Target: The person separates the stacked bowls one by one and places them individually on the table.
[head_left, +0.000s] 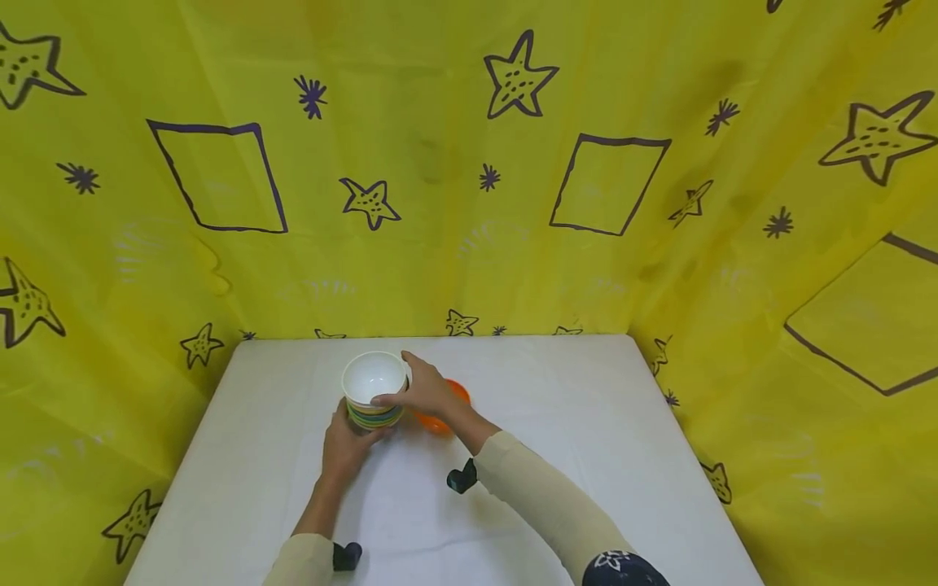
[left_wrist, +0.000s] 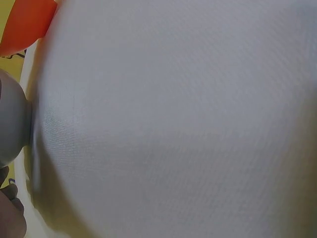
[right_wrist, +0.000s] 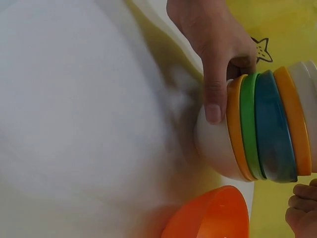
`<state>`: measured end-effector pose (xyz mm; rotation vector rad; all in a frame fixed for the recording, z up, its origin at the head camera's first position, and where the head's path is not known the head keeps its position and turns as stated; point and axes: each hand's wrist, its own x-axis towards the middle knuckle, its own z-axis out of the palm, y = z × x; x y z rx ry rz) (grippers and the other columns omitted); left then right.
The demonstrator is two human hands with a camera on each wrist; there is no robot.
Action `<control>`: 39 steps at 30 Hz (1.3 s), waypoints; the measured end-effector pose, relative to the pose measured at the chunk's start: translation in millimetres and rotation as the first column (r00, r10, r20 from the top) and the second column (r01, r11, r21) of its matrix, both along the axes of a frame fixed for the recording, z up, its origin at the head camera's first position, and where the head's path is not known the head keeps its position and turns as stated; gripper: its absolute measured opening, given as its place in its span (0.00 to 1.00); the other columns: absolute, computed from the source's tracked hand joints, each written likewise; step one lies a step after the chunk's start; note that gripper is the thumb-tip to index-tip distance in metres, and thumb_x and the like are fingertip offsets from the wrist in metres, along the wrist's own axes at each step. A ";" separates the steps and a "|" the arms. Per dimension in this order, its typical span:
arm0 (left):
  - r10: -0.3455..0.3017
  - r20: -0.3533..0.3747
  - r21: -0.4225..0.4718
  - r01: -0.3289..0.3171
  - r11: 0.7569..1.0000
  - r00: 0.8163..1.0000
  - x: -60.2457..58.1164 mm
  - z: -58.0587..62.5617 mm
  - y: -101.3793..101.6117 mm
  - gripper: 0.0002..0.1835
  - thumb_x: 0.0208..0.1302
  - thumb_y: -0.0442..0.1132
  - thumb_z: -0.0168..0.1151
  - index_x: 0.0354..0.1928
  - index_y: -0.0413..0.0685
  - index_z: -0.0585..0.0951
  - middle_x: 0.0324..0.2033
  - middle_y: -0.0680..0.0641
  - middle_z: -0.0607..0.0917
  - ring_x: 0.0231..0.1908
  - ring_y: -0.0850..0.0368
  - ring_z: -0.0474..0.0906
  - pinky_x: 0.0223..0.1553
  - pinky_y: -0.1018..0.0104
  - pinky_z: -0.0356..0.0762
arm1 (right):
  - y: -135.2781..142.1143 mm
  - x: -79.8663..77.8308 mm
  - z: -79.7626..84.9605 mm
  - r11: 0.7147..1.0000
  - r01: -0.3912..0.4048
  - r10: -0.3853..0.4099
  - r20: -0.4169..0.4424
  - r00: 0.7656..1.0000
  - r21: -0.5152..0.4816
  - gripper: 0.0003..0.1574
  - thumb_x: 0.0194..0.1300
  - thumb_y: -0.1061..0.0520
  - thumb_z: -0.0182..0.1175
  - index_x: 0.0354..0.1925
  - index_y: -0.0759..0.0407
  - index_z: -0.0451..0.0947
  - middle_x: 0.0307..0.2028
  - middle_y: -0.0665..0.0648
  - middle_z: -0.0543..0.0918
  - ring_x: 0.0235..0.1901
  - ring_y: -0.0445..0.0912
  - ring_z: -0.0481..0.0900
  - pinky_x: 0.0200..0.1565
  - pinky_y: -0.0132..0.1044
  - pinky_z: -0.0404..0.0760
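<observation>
A stack of nested bowls (right_wrist: 275,129) in white, orange-yellow, green and blue stands toward the back of the table, left of its middle. My left hand (head_left: 346,446) grips it low from the near left, thumb against the bottom white bowl (right_wrist: 213,144). At the top, my right hand (head_left: 425,387) holds the uppermost white bowl (head_left: 374,376) by its right side, thumb over the near rim and fingers at the far side. Just right of the stack sits an orange bowl (head_left: 458,392), partly hidden by the right hand and wrist.
A white cloth covers the table (head_left: 557,407). Yellow curtains (head_left: 425,268) with drawn stars and squares close in the back and sides. Dark wrist-worn devices (head_left: 462,477) stick out near both sleeves.
</observation>
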<state>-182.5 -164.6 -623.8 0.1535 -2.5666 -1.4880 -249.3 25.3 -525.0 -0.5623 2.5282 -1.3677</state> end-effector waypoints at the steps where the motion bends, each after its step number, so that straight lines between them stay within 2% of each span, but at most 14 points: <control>1: 0.000 0.002 0.001 0.000 1.000 1.000 0.0 -0.1 0.3 0.57 0.50 0.43 0.87 0.77 0.35 0.62 0.67 0.28 0.74 0.68 0.30 0.70 0.69 0.34 0.67 | -0.5 0.2 -0.8 1.000 -0.008 0.008 -0.001 1.000 -0.006 0.56 0.55 0.35 0.79 0.72 0.57 0.69 0.59 0.50 0.83 0.57 0.45 0.81 0.59 0.44 0.83; 5: -0.003 0.019 0.008 0.003 1.000 1.000 0.1 -0.2 0.9 0.58 0.50 0.43 0.87 0.78 0.36 0.61 0.69 0.28 0.73 0.70 0.30 0.69 0.70 0.35 0.66 | -1.4 2.2 -0.8 0.999 -0.033 0.033 -0.010 0.999 -0.041 0.49 0.53 0.37 0.81 0.66 0.53 0.75 0.54 0.46 0.84 0.51 0.40 0.82 0.53 0.38 0.84; 13: -0.012 0.017 0.000 0.012 1.000 1.000 -1.4 2.3 -0.5 0.58 0.51 0.44 0.86 0.78 0.36 0.60 0.70 0.28 0.71 0.71 0.30 0.67 0.72 0.35 0.64 | -4.0 0.6 -1.6 0.998 -0.051 0.048 -0.055 0.997 -0.042 0.53 0.49 0.38 0.84 0.68 0.53 0.73 0.55 0.46 0.84 0.51 0.40 0.82 0.53 0.37 0.83; 28: -0.009 -0.002 -0.005 0.009 1.000 1.000 -2.7 4.0 0.2 0.55 0.50 0.40 0.87 0.75 0.35 0.64 0.68 0.29 0.74 0.69 0.31 0.70 0.70 0.37 0.67 | -10.5 -2.7 0.6 0.998 -0.050 0.046 -0.113 0.993 -0.032 0.53 0.46 0.39 0.86 0.65 0.51 0.74 0.52 0.46 0.84 0.49 0.40 0.82 0.49 0.35 0.84; 39: 0.008 -0.031 -0.034 -0.009 0.999 0.999 -1.8 1.5 0.7 0.53 0.48 0.40 0.88 0.72 0.34 0.67 0.63 0.28 0.78 0.64 0.29 0.74 0.65 0.34 0.72 | -11.6 -1.9 2.4 0.999 -0.037 0.036 -0.091 0.995 -0.004 0.51 0.49 0.38 0.84 0.65 0.52 0.74 0.52 0.47 0.85 0.48 0.41 0.82 0.48 0.35 0.84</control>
